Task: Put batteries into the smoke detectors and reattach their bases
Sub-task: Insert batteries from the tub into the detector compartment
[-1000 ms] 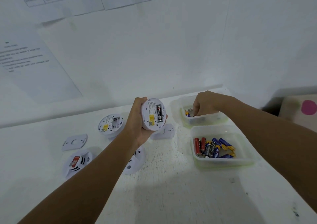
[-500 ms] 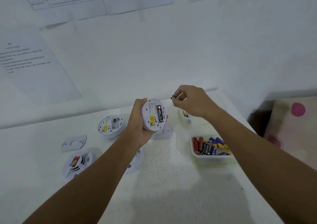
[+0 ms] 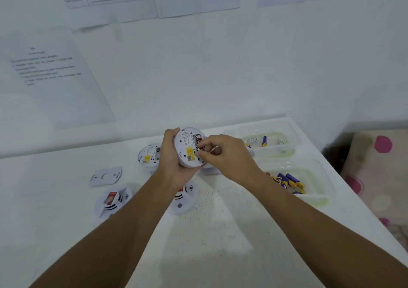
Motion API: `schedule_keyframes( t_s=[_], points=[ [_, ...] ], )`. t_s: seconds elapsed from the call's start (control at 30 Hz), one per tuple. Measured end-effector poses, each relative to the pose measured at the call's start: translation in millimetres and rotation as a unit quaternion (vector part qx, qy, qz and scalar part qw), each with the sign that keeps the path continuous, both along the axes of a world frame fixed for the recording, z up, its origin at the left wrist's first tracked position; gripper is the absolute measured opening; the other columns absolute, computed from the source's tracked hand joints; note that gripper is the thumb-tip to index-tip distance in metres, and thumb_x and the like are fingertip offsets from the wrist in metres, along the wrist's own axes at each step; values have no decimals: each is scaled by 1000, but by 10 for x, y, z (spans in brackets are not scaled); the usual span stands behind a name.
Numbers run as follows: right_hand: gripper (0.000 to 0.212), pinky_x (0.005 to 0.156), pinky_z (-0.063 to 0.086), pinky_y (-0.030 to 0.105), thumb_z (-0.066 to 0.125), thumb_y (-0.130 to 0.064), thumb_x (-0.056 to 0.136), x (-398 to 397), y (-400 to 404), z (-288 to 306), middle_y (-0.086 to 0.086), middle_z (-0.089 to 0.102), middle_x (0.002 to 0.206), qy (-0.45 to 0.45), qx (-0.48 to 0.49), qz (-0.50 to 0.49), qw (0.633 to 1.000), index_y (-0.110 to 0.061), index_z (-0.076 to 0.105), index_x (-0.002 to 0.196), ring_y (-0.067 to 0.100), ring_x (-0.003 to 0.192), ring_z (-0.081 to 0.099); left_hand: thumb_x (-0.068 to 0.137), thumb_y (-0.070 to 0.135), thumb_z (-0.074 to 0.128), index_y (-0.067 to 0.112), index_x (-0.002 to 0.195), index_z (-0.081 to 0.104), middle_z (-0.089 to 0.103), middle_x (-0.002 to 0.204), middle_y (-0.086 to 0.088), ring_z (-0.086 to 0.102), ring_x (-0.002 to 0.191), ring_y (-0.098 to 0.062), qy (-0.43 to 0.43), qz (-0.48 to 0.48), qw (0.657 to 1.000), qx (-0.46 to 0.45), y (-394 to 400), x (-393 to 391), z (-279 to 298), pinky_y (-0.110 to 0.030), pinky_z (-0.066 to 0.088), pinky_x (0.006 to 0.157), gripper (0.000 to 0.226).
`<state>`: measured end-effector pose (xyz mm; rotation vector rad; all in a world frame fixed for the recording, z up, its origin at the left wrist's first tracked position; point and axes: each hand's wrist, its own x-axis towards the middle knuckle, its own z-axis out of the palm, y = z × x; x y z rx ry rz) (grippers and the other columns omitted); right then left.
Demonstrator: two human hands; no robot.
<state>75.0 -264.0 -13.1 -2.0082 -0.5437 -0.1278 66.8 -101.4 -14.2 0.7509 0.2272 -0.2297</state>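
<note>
The smoke detector (image 3: pixel 187 148) sits upturned in the gripping left hand (image 3: pixel 171 155), above the table (image 3: pixel 220 232) centre. The right hand (image 3: pixel 223 155), at its three o'clock, pinches a battery (image 3: pixel 199 149) into the compartment; reversed polarity or a slip could pop it out.

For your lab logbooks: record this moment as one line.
left hand: holds round white smoke detector | right hand: fingers at its battery slot | base: off
</note>
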Motion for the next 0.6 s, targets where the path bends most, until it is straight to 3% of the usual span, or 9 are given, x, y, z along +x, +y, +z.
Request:
schedule_keyframes(
  t_s=[0.1,0.2,0.33,0.47,0.6],
  points=[
    [38,83,53,16,82,-34,85,-32,74,-10,-10,68,103,34,-28,50,998,-31,74,122,3,90,67,93,47,51,15,116,61,63,103,-13,60,94,-28,0,10,1000,13,149,-39,8,-39,50,83,40],
    [50,90,52,14,77,-19,90,-27,109,17,-5,63,113,19,-86,127,988,-30,64,137,3,97,65,93,45,51,17,118,58,62,104,-11,60,94,-26,-10,16,999,27,292,-77,46,-39,52,86,38],
    [47,85,50,12,77,-15,90,-23,204,79,-5,64,101,-18,-90,127,988,-29,67,133,2,93,62,93,46,53,13,114,62,62,108,-14,59,99,-28,-19,10,999,32,416,-130,90,-43,50,94,41],
    [48,79,50,12,86,-10,78,-25,324,75,-5,66,97,13,-1,93,996,-24,73,123,2,77,63,94,46,53,11,116,60,63,102,-15,63,89,-31,-25,-12,999,27,456,-187,111,-39,55,70,42],
    [51,79,54,16,88,-9,75,-53,390,83,-4,64,98,3,9,100,995,-24,72,121,5,77,65,95,45,48,12,108,63,64,97,-13,65,84,-28,-37,-26,998,33,498,-269,158,-34,51,68,39]
  ],
)
